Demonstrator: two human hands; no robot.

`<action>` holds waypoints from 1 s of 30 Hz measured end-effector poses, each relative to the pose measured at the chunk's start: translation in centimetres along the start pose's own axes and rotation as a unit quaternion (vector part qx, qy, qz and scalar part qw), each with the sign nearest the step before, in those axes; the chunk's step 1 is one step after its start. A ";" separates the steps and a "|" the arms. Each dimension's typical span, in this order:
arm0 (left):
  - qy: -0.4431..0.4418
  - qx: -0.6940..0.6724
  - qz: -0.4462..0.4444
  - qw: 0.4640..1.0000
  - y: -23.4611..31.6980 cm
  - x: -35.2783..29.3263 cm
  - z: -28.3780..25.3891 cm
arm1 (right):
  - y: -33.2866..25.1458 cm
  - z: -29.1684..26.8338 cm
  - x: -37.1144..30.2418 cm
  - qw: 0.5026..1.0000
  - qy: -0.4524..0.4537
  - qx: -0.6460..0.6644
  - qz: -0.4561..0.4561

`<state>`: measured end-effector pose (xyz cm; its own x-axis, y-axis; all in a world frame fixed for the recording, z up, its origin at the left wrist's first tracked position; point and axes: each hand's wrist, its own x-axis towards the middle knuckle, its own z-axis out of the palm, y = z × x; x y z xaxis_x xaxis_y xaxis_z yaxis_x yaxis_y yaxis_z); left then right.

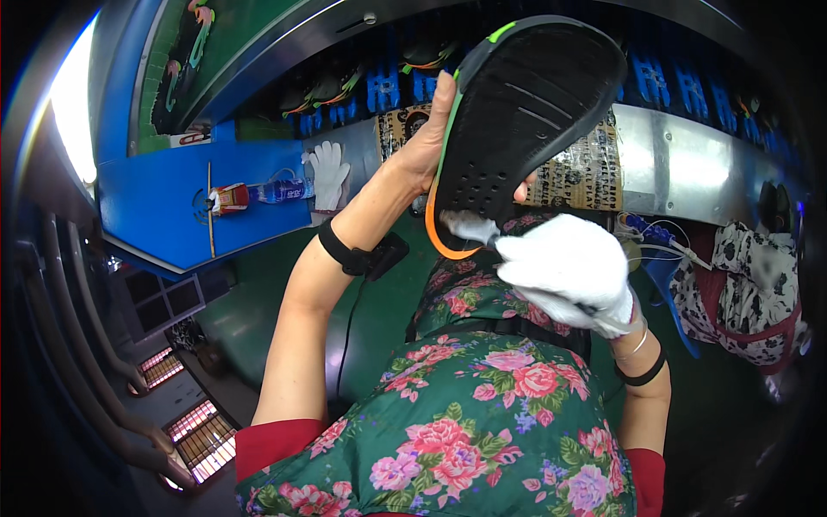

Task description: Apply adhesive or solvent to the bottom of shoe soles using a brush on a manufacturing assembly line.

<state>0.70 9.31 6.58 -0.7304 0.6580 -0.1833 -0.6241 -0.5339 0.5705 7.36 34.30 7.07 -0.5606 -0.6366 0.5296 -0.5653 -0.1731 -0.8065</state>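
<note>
My bare left hand (422, 151) grips a large black shoe sole (517, 103) by its side edge. Fingertips show on the sole's far side. The sole is tilted up toward me, with a green and orange rim, small holes near its lower end and short grooves higher up. In my right hand (568, 271), which wears a white knit glove, is a small brush (469, 226) with pale bristles. Its bristles touch the sole's lower end, just inside the orange rim. Most of the brush handle is hidden by the glove.
Behind the sole runs a metal ledge (663, 155) partly covered with printed tape. Blue racks (650, 77) with shoe parts line the back. On the blue table (146, 189) at left lie a white glove (327, 175), a bottle (284, 190) and a red packet (229, 199). Patterned cloth (745, 284) hangs at right.
</note>
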 end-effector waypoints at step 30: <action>0.096 -0.218 0.037 0.971 -7.0 -4.1 -2.2 | -0.5 -4.4 4.1 0.981 0.124 -0.146 0.035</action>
<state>7.40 9.18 1.57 -0.7893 0.5211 -0.3248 -0.5963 -0.7767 0.2027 2.69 35.11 10.81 -0.7141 -0.4298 0.5525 -0.6491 0.1112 -0.7525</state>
